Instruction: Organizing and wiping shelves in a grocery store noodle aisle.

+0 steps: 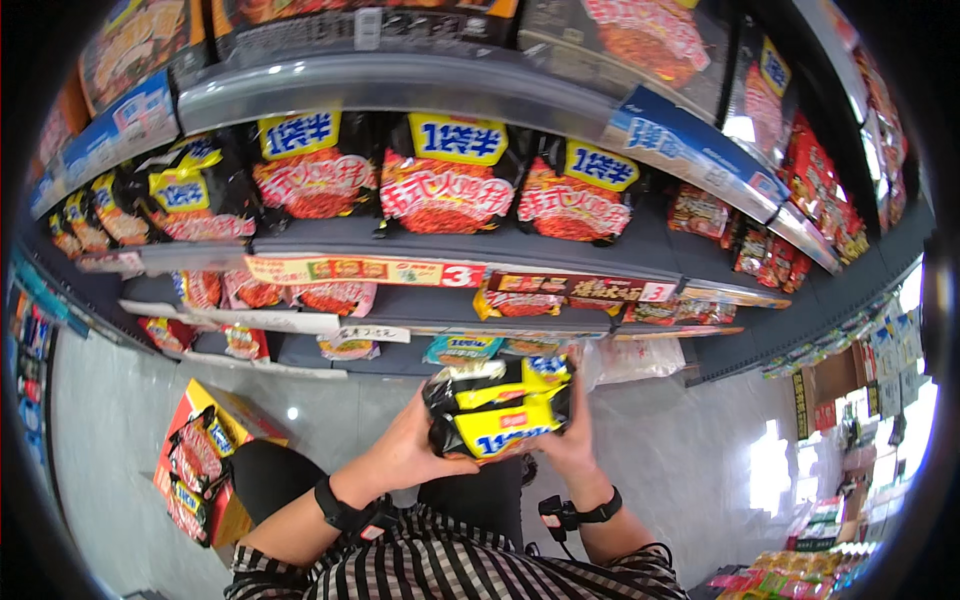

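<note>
Between my two hands, in front of my lap, I hold black and yellow instant noodle packs [499, 411], seemingly more than one pressed together. My left hand [416, 442] grips their left side, with its thumb under the lower edge. On the right side, my right hand [568, 442] closes around the other end. Similar black noodle packs [448, 180] stand upright in a row on the shelf ahead. Down to the left, two more such packs [199, 454] lie on a red and yellow carton [247, 420] on the floor.
An upper shelf edge [397, 90] juts out above the row. Lower shelves hold pink packs [337, 296] and a teal pack [461, 349]. A clear plastic bag [641, 360] lies by the bottom shelf at right. More packaged goods [810, 570] stand at the lower right.
</note>
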`<state>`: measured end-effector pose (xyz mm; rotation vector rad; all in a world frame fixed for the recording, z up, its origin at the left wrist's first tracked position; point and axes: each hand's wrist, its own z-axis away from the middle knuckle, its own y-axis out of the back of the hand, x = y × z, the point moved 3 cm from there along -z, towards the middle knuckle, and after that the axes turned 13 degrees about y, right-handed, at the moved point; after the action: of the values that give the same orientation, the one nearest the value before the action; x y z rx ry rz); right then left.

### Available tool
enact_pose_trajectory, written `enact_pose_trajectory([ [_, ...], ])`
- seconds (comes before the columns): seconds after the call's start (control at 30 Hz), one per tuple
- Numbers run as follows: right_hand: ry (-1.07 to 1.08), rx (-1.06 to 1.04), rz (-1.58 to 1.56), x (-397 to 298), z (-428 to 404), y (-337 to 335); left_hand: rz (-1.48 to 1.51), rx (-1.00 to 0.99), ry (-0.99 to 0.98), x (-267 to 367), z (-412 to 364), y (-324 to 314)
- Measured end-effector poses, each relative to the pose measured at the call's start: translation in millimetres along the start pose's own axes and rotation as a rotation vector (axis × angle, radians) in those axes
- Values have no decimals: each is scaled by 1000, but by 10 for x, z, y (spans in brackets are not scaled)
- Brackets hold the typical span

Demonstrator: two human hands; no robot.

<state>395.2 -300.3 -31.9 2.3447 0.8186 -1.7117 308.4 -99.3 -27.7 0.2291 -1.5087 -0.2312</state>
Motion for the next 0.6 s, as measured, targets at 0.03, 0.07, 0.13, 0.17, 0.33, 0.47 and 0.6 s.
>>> enact_pose_trajectory([
  [0.03,-88,-71,-22,76,58,23,6,-20,10,-125,20,-44],
  [0.07,-126,-125,-93,130,77,12,138,-6,67,-314,76,-113],
  [0.13,-179,-150,-142,231,210,86,105,4,68,-437,97,-219],
  [0.17,-198,-171,-111,220,233,96,126,-8,62,-460,99,-266],
  [0.33,-244,26,-67,336,313,311,126,99,46,-206,10,-313],
  [0.47,-267,291,-120,80,133,490,-11,4,23,38,-197,-274],
  [0.6,63,409,-2,-613,-370,885,-49,51,-184,457,-340,-220],
])
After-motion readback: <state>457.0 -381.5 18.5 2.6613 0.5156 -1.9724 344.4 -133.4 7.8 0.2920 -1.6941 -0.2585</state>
